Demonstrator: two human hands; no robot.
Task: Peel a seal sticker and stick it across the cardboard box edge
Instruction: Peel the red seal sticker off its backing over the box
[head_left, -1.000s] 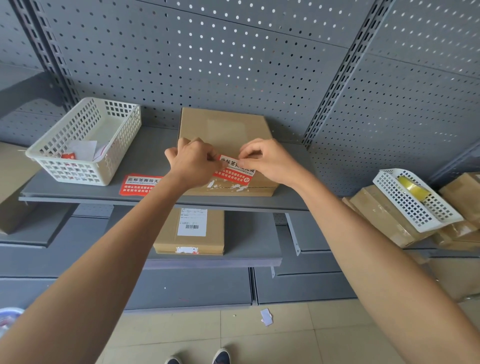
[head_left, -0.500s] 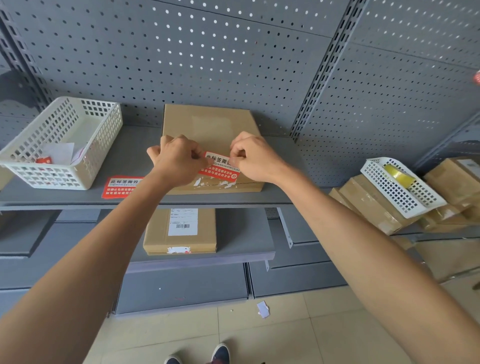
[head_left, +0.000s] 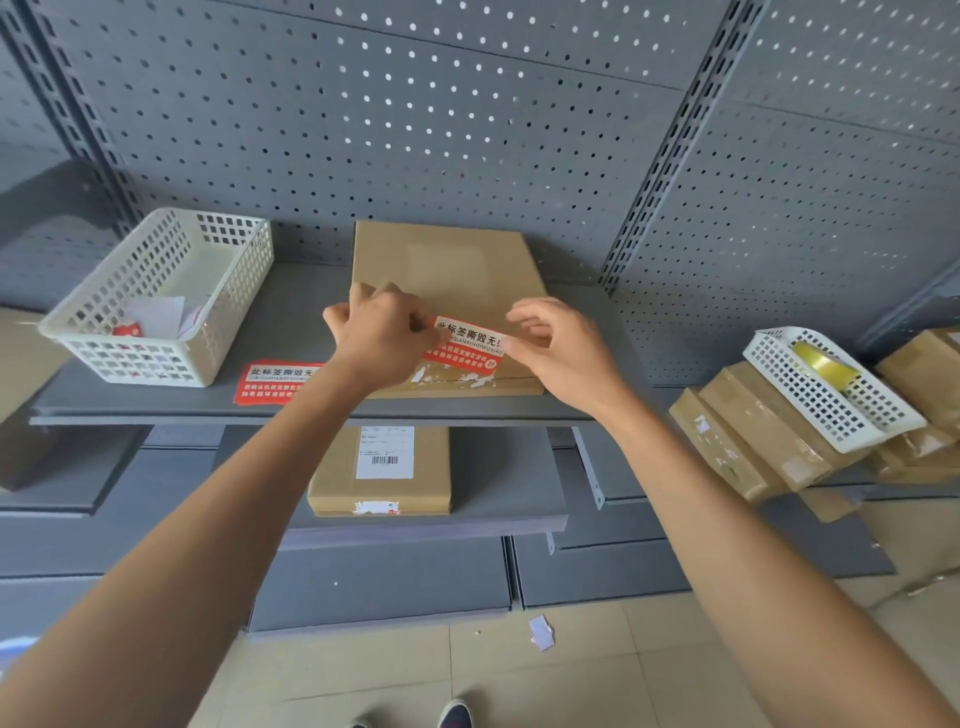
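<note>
A flat brown cardboard box (head_left: 447, 270) lies on the grey shelf (head_left: 291, 322). Its near edge carries torn white sticker scraps. A red and white seal sticker (head_left: 465, 345) is stretched just above the box's near edge. My left hand (head_left: 376, 338) pinches the sticker's left end. My right hand (head_left: 558, 348) pinches its right end between thumb and forefinger, the other fingers spread. Whether the sticker touches the box I cannot tell.
A second red seal sticker (head_left: 275, 379) lies on the shelf left of the box. A white basket (head_left: 161, 296) with papers stands further left. Another box (head_left: 379, 467) sits on the lower shelf. Stacked boxes (head_left: 753, 441) and a basket (head_left: 831, 384) holding a tape roll are at the right.
The camera view has shifted a little. My right hand's fingers have spread and more of the sticker shows between the hands. Both hands stay at the box's near edge.
</note>
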